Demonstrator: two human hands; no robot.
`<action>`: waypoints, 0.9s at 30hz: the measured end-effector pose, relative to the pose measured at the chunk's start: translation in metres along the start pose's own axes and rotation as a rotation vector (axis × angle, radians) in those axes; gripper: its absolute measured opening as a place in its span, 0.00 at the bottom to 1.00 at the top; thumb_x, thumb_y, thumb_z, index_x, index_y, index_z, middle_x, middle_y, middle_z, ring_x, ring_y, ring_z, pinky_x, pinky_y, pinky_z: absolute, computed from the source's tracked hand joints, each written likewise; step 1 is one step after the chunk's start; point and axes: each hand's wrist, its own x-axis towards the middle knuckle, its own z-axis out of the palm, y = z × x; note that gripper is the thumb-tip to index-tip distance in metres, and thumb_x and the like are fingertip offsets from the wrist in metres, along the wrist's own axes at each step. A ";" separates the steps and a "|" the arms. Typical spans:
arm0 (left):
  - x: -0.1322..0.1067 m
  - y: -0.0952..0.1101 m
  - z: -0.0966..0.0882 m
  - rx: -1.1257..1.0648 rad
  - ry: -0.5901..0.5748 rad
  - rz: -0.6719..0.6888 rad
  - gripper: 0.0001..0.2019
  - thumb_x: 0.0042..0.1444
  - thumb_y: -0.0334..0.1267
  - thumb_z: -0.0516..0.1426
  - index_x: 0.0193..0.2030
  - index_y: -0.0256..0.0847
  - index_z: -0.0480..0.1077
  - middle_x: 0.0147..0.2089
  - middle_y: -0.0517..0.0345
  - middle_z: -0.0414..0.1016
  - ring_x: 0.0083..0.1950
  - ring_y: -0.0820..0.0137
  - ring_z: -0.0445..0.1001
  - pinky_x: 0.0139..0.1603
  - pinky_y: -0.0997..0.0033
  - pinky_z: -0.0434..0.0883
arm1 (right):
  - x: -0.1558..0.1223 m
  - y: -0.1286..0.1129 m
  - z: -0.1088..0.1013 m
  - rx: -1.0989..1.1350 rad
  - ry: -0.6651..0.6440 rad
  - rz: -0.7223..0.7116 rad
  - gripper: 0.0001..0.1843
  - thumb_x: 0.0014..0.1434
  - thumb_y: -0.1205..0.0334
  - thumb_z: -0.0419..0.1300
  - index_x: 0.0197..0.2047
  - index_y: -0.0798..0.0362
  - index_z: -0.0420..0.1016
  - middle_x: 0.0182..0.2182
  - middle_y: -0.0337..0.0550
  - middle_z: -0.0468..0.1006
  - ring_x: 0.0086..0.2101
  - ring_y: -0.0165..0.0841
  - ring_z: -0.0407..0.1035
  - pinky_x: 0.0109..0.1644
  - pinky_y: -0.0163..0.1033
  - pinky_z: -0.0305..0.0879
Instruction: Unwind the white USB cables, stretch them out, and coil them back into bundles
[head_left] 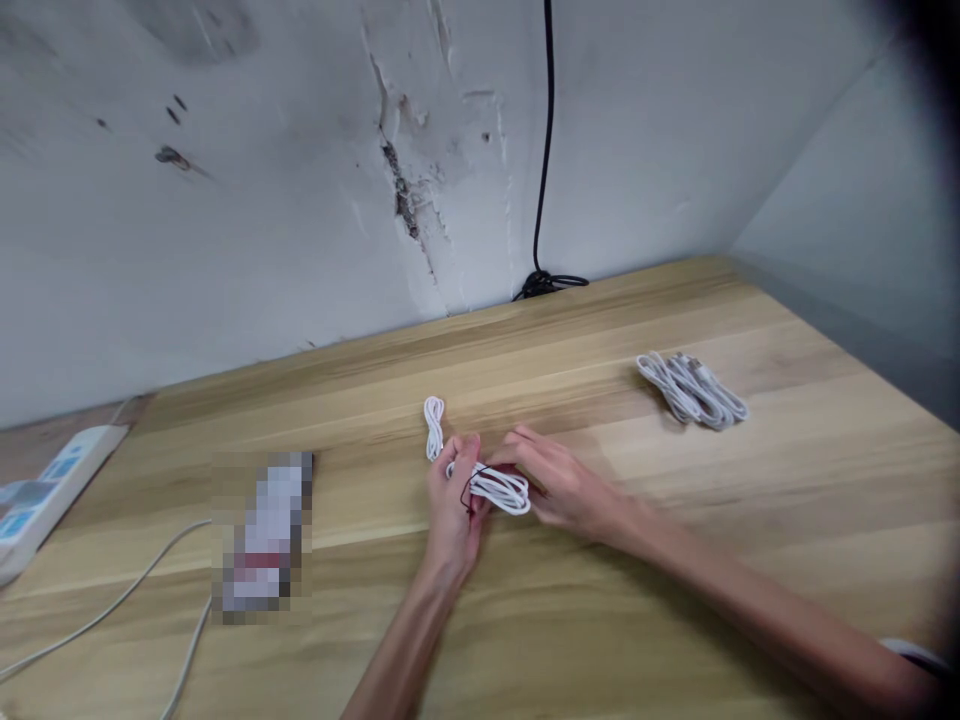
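Observation:
A coiled white cable (501, 488) is held over the table by my left hand (456, 500), its fingers wrapped round one end of the bundle. Around the coil loops a thin black tie (466, 488). My right hand (561, 485) is closed beside the coil, fingertips pinched at the tie's upper end; the exact grip is partly hidden. Just beyond my left hand lies a smaller white cable bundle (433, 425). Farther right on the table rests a pile of coiled white cables (694, 390) with metal plugs showing.
A pixelated, phone-shaped object (266, 535) lies at left, near a pale cord (127, 590). At the far left edge is a white power strip (67, 485). A black cable (547, 150) hangs down the cracked wall to the back edge of the wooden table (360, 640).

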 end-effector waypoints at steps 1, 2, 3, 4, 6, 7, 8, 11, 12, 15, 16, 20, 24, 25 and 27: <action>0.000 0.000 0.000 0.004 -0.007 -0.003 0.23 0.50 0.50 0.67 0.27 0.41 0.57 0.18 0.73 0.52 0.14 0.83 0.47 0.13 0.84 0.51 | 0.000 0.001 0.000 0.015 0.016 -0.004 0.18 0.63 0.75 0.53 0.54 0.51 0.65 0.42 0.49 0.75 0.43 0.40 0.67 0.48 0.47 0.68; 0.000 0.000 0.001 0.005 -0.016 -0.004 0.24 0.49 0.51 0.67 0.27 0.41 0.58 0.18 0.73 0.53 0.15 0.83 0.48 0.13 0.84 0.51 | 0.001 0.002 0.000 0.031 0.036 -0.010 0.17 0.63 0.74 0.55 0.54 0.51 0.66 0.41 0.49 0.75 0.42 0.39 0.67 0.46 0.46 0.68; -0.001 0.000 0.001 0.004 -0.027 -0.003 0.24 0.49 0.53 0.67 0.27 0.41 0.58 0.19 0.72 0.54 0.15 0.83 0.49 0.13 0.84 0.52 | 0.001 0.003 -0.001 0.044 0.058 -0.018 0.15 0.64 0.72 0.56 0.53 0.51 0.67 0.41 0.49 0.75 0.41 0.39 0.67 0.44 0.45 0.67; -0.001 -0.001 0.000 0.000 -0.042 -0.004 0.25 0.48 0.54 0.67 0.27 0.41 0.58 0.19 0.72 0.55 0.15 0.83 0.50 0.13 0.84 0.52 | 0.002 0.004 -0.001 0.051 0.076 -0.024 0.13 0.64 0.70 0.57 0.51 0.51 0.69 0.40 0.49 0.74 0.40 0.39 0.66 0.43 0.44 0.67; -0.001 -0.002 -0.001 -0.014 -0.080 -0.004 0.26 0.48 0.57 0.67 0.27 0.41 0.58 0.19 0.71 0.55 0.15 0.83 0.51 0.12 0.84 0.52 | 0.002 0.004 -0.002 0.044 0.094 -0.014 0.10 0.64 0.68 0.59 0.50 0.51 0.71 0.39 0.49 0.73 0.39 0.38 0.65 0.41 0.43 0.66; -0.001 -0.003 -0.001 -0.025 -0.101 -0.007 0.27 0.47 0.57 0.67 0.27 0.41 0.58 0.19 0.71 0.55 0.15 0.83 0.51 0.12 0.84 0.51 | 0.002 0.004 -0.002 0.037 0.099 -0.001 0.10 0.64 0.68 0.59 0.49 0.51 0.72 0.39 0.48 0.73 0.39 0.37 0.65 0.40 0.42 0.65; -0.002 -0.003 -0.002 -0.037 -0.122 -0.010 0.27 0.46 0.58 0.68 0.27 0.41 0.58 0.19 0.71 0.56 0.15 0.83 0.51 0.13 0.85 0.52 | 0.002 0.003 -0.003 0.030 0.107 0.010 0.09 0.64 0.67 0.59 0.48 0.51 0.73 0.38 0.48 0.72 0.39 0.37 0.64 0.40 0.42 0.65; -0.003 -0.002 -0.002 -0.067 -0.183 -0.035 0.29 0.42 0.57 0.70 0.27 0.40 0.57 0.19 0.71 0.56 0.16 0.84 0.51 0.14 0.86 0.52 | 0.001 0.002 -0.004 0.008 0.150 0.024 0.07 0.64 0.67 0.61 0.46 0.50 0.74 0.37 0.46 0.71 0.38 0.37 0.64 0.39 0.41 0.64; -0.003 -0.001 -0.001 -0.067 -0.196 -0.051 0.28 0.41 0.55 0.71 0.27 0.41 0.57 0.19 0.71 0.57 0.16 0.84 0.51 0.14 0.86 0.52 | 0.001 0.002 -0.003 0.000 0.166 0.020 0.07 0.63 0.67 0.61 0.45 0.50 0.74 0.37 0.46 0.71 0.38 0.37 0.64 0.39 0.41 0.64; -0.004 0.002 0.001 -0.045 -0.200 -0.094 0.26 0.44 0.49 0.71 0.28 0.41 0.56 0.19 0.72 0.57 0.15 0.85 0.50 0.13 0.87 0.48 | 0.000 0.003 -0.003 -0.022 0.190 0.007 0.06 0.63 0.69 0.60 0.42 0.50 0.73 0.37 0.46 0.71 0.38 0.37 0.64 0.40 0.41 0.63; -0.005 0.003 0.001 -0.038 -0.191 -0.098 0.26 0.44 0.47 0.71 0.27 0.41 0.56 0.18 0.72 0.57 0.15 0.85 0.50 0.12 0.87 0.48 | 0.000 0.004 -0.003 -0.022 0.192 0.000 0.05 0.63 0.70 0.60 0.41 0.50 0.73 0.37 0.46 0.71 0.38 0.37 0.64 0.40 0.42 0.63; -0.004 0.005 0.001 -0.049 -0.132 -0.066 0.26 0.44 0.45 0.71 0.27 0.41 0.55 0.19 0.72 0.58 0.14 0.85 0.50 0.12 0.87 0.47 | 0.001 0.002 -0.004 0.019 0.175 0.003 0.10 0.61 0.73 0.58 0.43 0.50 0.71 0.38 0.47 0.71 0.39 0.38 0.65 0.41 0.43 0.65; -0.001 0.006 -0.001 -0.084 -0.099 -0.035 0.25 0.47 0.44 0.70 0.28 0.41 0.54 0.20 0.72 0.60 0.13 0.87 0.48 0.11 0.87 0.46 | 0.004 -0.006 -0.007 0.075 0.087 0.043 0.21 0.55 0.75 0.58 0.51 0.51 0.66 0.43 0.49 0.70 0.46 0.42 0.65 0.50 0.49 0.66; 0.000 0.006 -0.002 -0.093 -0.098 -0.027 0.25 0.47 0.43 0.70 0.28 0.41 0.54 0.20 0.72 0.61 0.13 0.87 0.47 0.11 0.87 0.45 | 0.005 -0.008 -0.008 0.079 0.060 0.046 0.24 0.53 0.75 0.58 0.53 0.51 0.65 0.44 0.50 0.69 0.47 0.43 0.64 0.53 0.51 0.65; 0.002 0.007 -0.002 -0.108 -0.079 -0.012 0.25 0.47 0.43 0.70 0.28 0.41 0.54 0.20 0.72 0.62 0.13 0.88 0.47 0.11 0.87 0.45 | 0.007 -0.010 -0.010 0.080 0.009 0.056 0.27 0.52 0.74 0.60 0.55 0.52 0.63 0.46 0.52 0.69 0.49 0.44 0.64 0.56 0.54 0.63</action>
